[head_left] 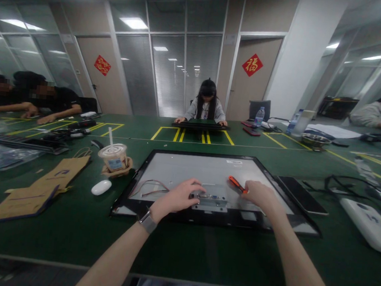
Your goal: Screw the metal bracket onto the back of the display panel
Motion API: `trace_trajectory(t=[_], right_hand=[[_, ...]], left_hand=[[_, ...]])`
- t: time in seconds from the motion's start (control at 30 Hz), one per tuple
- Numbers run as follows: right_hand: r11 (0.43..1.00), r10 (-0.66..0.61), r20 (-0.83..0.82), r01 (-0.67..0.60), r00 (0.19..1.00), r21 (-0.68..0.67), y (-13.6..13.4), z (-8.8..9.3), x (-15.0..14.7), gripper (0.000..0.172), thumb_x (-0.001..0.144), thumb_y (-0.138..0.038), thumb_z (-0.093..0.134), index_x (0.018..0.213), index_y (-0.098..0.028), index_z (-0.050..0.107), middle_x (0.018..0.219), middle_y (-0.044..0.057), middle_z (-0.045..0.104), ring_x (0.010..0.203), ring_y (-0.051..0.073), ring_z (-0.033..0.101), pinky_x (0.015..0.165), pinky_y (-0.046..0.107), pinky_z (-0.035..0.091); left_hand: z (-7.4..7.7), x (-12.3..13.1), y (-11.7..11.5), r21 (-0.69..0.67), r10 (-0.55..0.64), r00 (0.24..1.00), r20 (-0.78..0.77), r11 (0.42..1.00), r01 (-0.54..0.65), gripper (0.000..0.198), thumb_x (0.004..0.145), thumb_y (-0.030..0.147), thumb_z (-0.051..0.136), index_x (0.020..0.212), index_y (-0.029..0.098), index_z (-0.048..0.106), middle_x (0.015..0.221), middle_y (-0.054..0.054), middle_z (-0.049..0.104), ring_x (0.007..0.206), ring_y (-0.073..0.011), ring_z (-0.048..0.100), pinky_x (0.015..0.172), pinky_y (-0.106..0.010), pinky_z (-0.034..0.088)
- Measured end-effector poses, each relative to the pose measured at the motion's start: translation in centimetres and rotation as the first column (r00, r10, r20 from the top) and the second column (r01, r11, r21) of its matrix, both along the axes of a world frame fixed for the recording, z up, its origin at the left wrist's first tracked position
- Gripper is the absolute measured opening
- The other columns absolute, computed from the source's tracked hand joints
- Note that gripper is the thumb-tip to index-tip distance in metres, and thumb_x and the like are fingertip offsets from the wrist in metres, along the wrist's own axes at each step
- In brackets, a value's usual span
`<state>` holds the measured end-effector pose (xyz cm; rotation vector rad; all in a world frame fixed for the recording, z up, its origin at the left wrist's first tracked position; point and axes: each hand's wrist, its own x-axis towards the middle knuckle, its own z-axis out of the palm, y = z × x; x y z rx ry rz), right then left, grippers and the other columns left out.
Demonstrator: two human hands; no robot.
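A monitor panel [174,168] lies face down on the green table in front of me, its metal back up. My left hand [180,196] rests on it with fingers curled against a small metal connector plate [213,201] near the panel's front edge. My right hand [261,195] is closed on an orange-handled screwdriver [237,184] that points up and left over the panel. Thin red and white wires [149,186] run across the panel's left part.
A white mouse [101,187], a lidded drink cup [113,157] and brown paper bags [38,187] lie at left. A dark phone [302,194] and a white device [369,223] lie at right. People sit across the table and at both sides.
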<state>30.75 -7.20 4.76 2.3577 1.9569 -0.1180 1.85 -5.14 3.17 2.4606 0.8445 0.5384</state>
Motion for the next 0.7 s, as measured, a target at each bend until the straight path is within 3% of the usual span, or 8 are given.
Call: trace_trajectory(t=[0.4,0.7], right_hand=[[1.000,-0.022,0.013,0.022,1.000,-0.008,0.24,-0.03,-0.23,0.025,0.080,-0.018,0.053,0.099,-0.016,0.068,0.100,0.016,0.070,0.090,0.029,0.068,0.064,0.031,0.045],[1.000,-0.016,0.024,0.017,1.000,-0.005,-0.02,0.29,-0.60,0.027,0.082,-0.028,0.055,0.100,-0.014,0.067,0.100,0.016,0.070,0.092,0.031,0.067,0.063,0.031,0.044]], left_hand=[[0.04,0.20,0.13,-0.064,0.030,0.999,0.019,0.998,-0.029,0.036,0.078,0.016,0.062,0.113,0.025,0.063,0.129,-0.004,0.051,0.116,-0.0215,0.053,0.104,-0.037,0.039],[0.01,0.40,0.06,0.058,0.030,0.994,-0.106,0.998,-0.024,0.037,0.084,0.017,0.057,0.120,0.026,0.062,0.136,-0.004,0.054,0.133,-0.0230,0.041,0.112,-0.041,0.030]])
